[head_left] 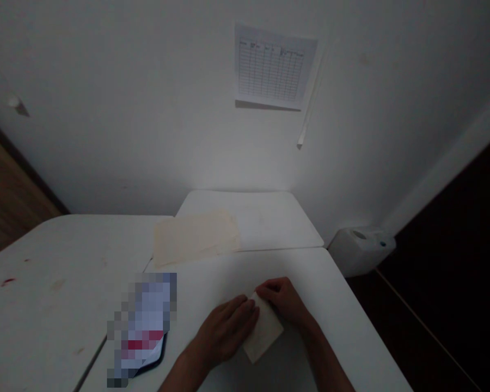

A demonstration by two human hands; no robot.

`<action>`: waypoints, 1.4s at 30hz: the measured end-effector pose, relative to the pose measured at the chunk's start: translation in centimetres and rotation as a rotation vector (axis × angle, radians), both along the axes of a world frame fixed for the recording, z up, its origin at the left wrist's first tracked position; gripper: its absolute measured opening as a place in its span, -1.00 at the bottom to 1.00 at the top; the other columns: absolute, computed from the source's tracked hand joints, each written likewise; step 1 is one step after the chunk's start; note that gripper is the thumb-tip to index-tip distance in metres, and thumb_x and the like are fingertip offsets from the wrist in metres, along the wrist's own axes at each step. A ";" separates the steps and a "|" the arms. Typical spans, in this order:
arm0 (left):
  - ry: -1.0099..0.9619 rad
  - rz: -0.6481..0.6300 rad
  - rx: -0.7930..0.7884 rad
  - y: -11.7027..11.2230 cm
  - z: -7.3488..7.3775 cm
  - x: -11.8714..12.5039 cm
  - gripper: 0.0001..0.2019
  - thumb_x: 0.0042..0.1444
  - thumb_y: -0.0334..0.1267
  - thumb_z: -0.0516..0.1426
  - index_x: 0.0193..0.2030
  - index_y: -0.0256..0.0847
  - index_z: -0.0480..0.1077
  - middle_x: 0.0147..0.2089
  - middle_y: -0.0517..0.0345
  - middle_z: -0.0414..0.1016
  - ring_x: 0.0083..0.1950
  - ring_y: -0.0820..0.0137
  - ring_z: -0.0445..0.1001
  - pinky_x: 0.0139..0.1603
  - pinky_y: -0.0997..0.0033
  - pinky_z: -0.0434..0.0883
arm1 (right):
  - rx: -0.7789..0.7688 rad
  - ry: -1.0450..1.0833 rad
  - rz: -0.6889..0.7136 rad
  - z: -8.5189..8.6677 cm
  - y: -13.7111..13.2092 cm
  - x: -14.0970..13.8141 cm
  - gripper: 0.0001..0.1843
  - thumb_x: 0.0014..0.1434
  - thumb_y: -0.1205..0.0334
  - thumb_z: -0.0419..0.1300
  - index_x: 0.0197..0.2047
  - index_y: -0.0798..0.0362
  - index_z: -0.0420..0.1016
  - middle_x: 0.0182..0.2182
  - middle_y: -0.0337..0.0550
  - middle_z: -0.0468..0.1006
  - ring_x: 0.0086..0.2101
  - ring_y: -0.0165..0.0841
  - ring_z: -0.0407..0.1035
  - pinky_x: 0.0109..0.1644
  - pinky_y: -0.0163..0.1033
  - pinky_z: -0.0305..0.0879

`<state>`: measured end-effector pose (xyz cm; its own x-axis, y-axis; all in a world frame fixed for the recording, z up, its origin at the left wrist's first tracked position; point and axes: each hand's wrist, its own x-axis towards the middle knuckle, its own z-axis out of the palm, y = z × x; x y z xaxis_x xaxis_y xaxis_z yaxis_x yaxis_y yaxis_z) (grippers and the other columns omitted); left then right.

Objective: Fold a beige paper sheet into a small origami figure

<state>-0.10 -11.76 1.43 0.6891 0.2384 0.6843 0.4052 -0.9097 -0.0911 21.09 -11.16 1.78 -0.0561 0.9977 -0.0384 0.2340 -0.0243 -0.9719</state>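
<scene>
A printed grid chart (273,65) hung on the white wall (106,109) at upper centre, above two white tables (44,256) meeting below it. A stack of cream paper (196,237) lay mid-frame, and a pixelated, dark-edged object (141,326) sat at lower left. At bottom centre, the left hand (226,329) and right hand (283,299), fingers together and curled, pressed on a small pale sheet (265,335) lying beneath them. Whether either pinched it, I could not tell.

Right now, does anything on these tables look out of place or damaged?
A red smear marks the left white table; it looks like a stain, though the dim view hides what it is.
</scene>
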 end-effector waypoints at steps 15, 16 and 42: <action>-0.508 0.218 -1.179 1.6 0.5 1.1 -0.68 0.20 -0.06 0.06 -0.12 -0.23 0.49 -0.26 0.02 0.59 -0.33 0.31 0.52 -0.35 0.40 0.44 | 0.029 0.148 -0.127 -0.2 0.5 -0.3 -0.74 -0.01 0.08 0.30 -0.43 0.14 0.62 -0.50 -0.15 0.57 -0.48 -0.36 0.38 -0.39 -0.31 0.24; -0.506 0.213 -1.239 1.7 0.6 1.3 -0.68 0.18 -0.05 0.08 -0.17 -0.24 0.51 -0.29 0.03 0.59 -0.33 0.31 0.52 -0.35 0.41 0.43 | 0.034 0.140 -0.133 -0.2 0.4 -0.5 -0.74 -0.01 0.08 0.30 -0.44 0.14 0.62 -0.50 -0.14 0.58 -0.48 -0.36 0.38 -0.39 -0.31 0.24; -0.654 0.264 -1.454 2.2 1.1 1.3 -0.71 0.01 -0.04 0.17 -0.38 -0.27 0.53 -0.43 0.07 0.56 -0.42 0.32 0.48 -0.46 0.46 0.33 | 0.026 0.233 -0.195 -0.7 0.7 -0.9 -0.74 0.00 0.10 0.24 -0.56 0.11 0.43 -0.63 -0.34 0.30 -0.56 -0.47 0.15 -0.48 -0.36 0.08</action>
